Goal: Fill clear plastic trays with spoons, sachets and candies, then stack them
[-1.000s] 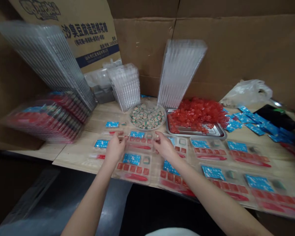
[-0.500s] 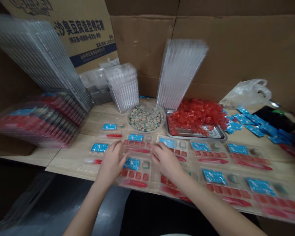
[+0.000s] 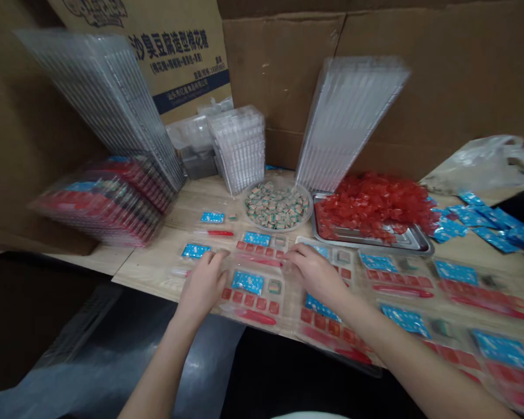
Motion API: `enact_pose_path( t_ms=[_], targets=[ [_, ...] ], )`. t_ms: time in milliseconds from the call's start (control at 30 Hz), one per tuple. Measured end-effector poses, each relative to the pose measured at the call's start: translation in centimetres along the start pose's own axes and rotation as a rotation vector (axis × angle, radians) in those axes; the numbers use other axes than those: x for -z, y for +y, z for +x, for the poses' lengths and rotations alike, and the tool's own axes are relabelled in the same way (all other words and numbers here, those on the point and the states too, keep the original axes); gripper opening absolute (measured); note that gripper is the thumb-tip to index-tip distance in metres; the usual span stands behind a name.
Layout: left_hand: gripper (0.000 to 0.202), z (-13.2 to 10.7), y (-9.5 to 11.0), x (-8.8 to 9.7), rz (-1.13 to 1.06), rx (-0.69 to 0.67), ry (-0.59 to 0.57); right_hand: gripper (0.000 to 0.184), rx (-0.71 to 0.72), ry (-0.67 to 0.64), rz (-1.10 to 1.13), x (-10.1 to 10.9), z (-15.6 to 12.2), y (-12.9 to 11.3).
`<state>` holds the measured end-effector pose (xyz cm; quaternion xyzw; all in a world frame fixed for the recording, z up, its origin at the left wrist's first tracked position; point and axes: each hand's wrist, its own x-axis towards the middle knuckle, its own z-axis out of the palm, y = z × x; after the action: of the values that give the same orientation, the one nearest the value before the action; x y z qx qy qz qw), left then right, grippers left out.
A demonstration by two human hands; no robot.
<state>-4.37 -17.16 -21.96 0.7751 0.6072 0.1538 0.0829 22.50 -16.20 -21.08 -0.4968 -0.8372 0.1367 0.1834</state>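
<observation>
My left hand is low over the table with bent, parted fingers, between a clear tray holding a blue sachet and a filled tray. The filled tray has a blue sachet, a row of red squares, a small wrapped piece and a red pen-like stick. At its right edge, my right hand has its thumb and fingers apart, partly covering another filled tray behind it. I see nothing lifted in either hand. A similar tray lies between my wrists.
Behind stand a round bowl of small wrapped pieces, a metal tray heaped with red packets, and tall stacks of clear trays. Blue sachets lie right. Filled packs are stacked left. Cardboard walls the back.
The view has shifted, so the table's things appear farther right. My left hand has moved left from the filled tray toward the neighbouring tray. My right hand stays by its right edge.
</observation>
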Motion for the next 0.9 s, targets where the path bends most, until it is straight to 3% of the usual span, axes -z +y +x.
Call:
enact_pose_path(
  t_ms=[133,233,333,433,500,733,833,900],
  targets=[
    [0.030,1.0,0.4,0.0,0.163,-0.197,-0.040,0.023,0.076,-0.003,-0.022,0.2,0.0,-0.4],
    [0.032,1.5,0.3,0.1,0.117,-0.278,-0.034,0.023,0.033,0.044,0.016,0.8,0.2,-0.5],
    [0.030,1.3,0.3,0.4,0.058,-0.097,0.012,0.023,-0.059,0.084,0.024,1.4,1.1,-0.2],
    [0.030,0.6,0.9,0.8,-0.060,0.219,-0.057,0.019,-0.118,0.028,-0.053,1.1,2.9,0.3],
    [0.030,0.1,1.7,1.0,-0.157,0.335,-0.114,0.018,-0.133,-0.012,-0.113,0.4,4.1,0.6],
    [0.036,-0.7,4.2,0.4,-0.399,0.441,-0.017,0.021,-0.055,-0.068,-0.104,-1.4,4.4,0.9],
    [0.040,-1.0,4.9,-0.8,-0.574,0.466,0.032,0.026,-0.008,-0.046,0.011,-1.7,4.0,1.1],
    [0.048,-0.9,5.7,-1.8,-0.747,0.478,0.102,0.027,-0.056,0.012,0.151,-2.0,4.0,1.2]
  ],
)
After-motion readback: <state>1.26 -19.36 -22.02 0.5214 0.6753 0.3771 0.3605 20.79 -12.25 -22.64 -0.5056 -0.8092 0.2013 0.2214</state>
